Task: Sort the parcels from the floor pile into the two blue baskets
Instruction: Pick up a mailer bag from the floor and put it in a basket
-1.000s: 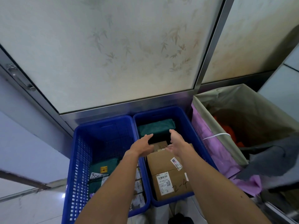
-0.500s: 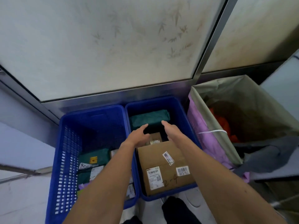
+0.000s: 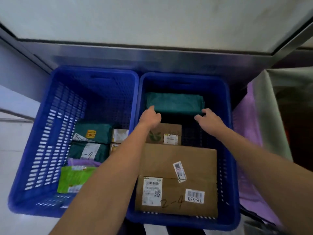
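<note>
Two blue baskets stand side by side on the floor, the left basket (image 3: 94, 72) and the right basket (image 3: 184, 77). A dark green soft parcel (image 3: 174, 103) lies at the far end of the right basket. My left hand (image 3: 149, 117) touches its near left corner. My right hand (image 3: 209, 118) is at its near right corner, fingers loosely curled. Neither hand clearly grips it. Nearer to me in the same basket lie a small cardboard box (image 3: 166, 134) and a large cardboard box (image 3: 179, 163) marked 2-4.
The left basket holds dark green bags (image 3: 94, 134), a light green packet (image 3: 74, 178) and small boxes near its front. A beige bin (image 3: 271, 107) with purple plastic (image 3: 249, 133) stands right of the baskets. A metal door frame (image 3: 152, 55) runs behind them.
The view has dropped closer to the baskets. Both hands have spread apart and moved forward from above the small box to the green parcel's near corners.
</note>
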The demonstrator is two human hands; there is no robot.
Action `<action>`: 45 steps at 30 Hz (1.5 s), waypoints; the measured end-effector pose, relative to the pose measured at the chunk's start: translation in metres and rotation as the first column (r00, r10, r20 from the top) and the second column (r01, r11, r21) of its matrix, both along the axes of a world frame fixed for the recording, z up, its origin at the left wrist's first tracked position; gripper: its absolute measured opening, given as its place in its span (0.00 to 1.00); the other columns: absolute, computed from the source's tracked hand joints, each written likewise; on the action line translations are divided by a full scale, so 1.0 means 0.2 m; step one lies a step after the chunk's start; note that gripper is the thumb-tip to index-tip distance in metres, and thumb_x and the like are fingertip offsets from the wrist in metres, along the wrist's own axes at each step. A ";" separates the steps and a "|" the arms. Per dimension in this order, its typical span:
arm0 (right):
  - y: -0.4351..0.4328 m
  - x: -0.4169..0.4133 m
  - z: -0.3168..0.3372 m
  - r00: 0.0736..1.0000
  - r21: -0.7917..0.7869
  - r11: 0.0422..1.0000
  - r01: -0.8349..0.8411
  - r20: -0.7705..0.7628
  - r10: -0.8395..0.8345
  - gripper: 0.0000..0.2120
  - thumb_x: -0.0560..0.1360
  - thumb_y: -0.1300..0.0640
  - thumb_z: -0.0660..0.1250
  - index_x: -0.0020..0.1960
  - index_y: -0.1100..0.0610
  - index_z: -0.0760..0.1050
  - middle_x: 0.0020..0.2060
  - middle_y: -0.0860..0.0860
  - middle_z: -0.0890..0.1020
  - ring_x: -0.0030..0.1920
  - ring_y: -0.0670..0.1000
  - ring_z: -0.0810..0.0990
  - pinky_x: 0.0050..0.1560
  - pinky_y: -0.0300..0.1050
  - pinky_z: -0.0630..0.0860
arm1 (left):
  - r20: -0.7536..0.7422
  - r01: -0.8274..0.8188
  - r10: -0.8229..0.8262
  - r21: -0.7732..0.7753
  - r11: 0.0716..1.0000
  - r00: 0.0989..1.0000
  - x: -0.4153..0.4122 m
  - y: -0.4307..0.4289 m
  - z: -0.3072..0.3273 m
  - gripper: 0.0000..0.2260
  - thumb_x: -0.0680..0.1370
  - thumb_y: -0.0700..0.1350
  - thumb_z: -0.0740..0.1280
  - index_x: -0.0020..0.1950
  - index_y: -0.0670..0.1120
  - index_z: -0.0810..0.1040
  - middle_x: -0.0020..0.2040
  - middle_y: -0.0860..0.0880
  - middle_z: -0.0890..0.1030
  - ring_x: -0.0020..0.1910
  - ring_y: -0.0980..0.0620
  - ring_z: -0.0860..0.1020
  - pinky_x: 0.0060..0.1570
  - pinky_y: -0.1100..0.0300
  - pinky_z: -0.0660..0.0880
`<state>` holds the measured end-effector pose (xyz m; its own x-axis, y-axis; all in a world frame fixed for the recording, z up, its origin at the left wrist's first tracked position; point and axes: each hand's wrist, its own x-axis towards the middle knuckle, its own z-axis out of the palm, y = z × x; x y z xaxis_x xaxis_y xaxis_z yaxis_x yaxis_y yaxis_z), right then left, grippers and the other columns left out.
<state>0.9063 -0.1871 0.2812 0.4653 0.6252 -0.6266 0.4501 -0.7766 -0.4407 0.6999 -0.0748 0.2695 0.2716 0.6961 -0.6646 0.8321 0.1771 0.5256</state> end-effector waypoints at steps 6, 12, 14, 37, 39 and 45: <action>0.14 0.24 -0.50 0.998 -0.023 0.999 0.035 -0.055 -0.036 0.34 0.78 0.44 0.65 0.78 0.56 0.57 0.63 0.56 0.75 0.59 0.58 0.76 0.58 0.51 0.75 | -0.026 -0.122 0.123 0.031 0.992 0.992 0.15 0.11 -0.48 0.32 0.81 0.49 0.65 0.79 0.41 0.55 0.75 0.37 0.64 0.71 0.39 0.68 0.70 0.51 0.68; 0.25 0.35 -0.84 0.981 0.084 0.985 0.148 -0.141 -0.136 0.40 0.77 0.38 0.66 0.80 0.54 0.52 0.72 0.53 0.69 0.67 0.56 0.71 0.68 0.50 0.69 | -0.075 -0.189 0.208 0.206 0.960 0.975 0.23 0.12 -0.68 0.42 0.79 0.51 0.69 0.82 0.44 0.45 0.78 0.34 0.54 0.71 0.34 0.67 0.69 0.47 0.67; 0.26 0.36 -0.90 0.965 0.113 0.972 0.205 -0.192 -0.181 0.38 0.79 0.37 0.62 0.80 0.54 0.54 0.71 0.52 0.70 0.65 0.53 0.72 0.63 0.45 0.68 | -0.096 -0.186 0.222 0.290 0.939 0.970 0.26 0.10 -0.72 0.42 0.78 0.52 0.69 0.81 0.42 0.45 0.76 0.34 0.55 0.69 0.33 0.68 0.67 0.46 0.68; 0.05 0.28 -0.90 0.918 0.244 0.903 0.355 -0.276 -0.286 0.26 0.77 0.37 0.64 0.71 0.48 0.70 0.58 0.45 0.79 0.56 0.49 0.78 0.53 0.45 0.73 | 0.062 -0.401 0.399 0.268 0.876 0.915 0.19 0.10 -0.73 0.35 0.75 0.55 0.69 0.72 0.37 0.61 0.69 0.39 0.71 0.67 0.39 0.72 0.68 0.46 0.71; 0.03 0.25 -0.89 0.934 0.232 0.916 0.328 -0.223 -0.278 0.26 0.78 0.36 0.63 0.70 0.49 0.70 0.57 0.47 0.78 0.55 0.51 0.77 0.52 0.47 0.73 | 0.024 -0.362 0.371 0.288 0.887 0.928 0.16 0.06 -0.74 0.33 0.77 0.53 0.70 0.72 0.36 0.60 0.70 0.38 0.70 0.68 0.39 0.71 0.68 0.48 0.70; 0.03 0.20 -0.92 0.982 0.190 0.963 0.188 -0.023 -0.187 0.28 0.81 0.38 0.60 0.69 0.58 0.69 0.58 0.55 0.78 0.52 0.55 0.76 0.49 0.47 0.73 | -0.036 -0.345 0.371 0.295 0.891 0.928 0.14 0.03 -0.79 0.36 0.79 0.55 0.68 0.76 0.35 0.57 0.72 0.36 0.68 0.70 0.38 0.70 0.69 0.46 0.70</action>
<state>0.9467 -0.1820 0.0965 0.5829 0.6351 -0.5068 0.3015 -0.7483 -0.5909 0.7283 -0.0697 0.1108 -0.0823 0.8949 -0.4385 0.7853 0.3292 0.5244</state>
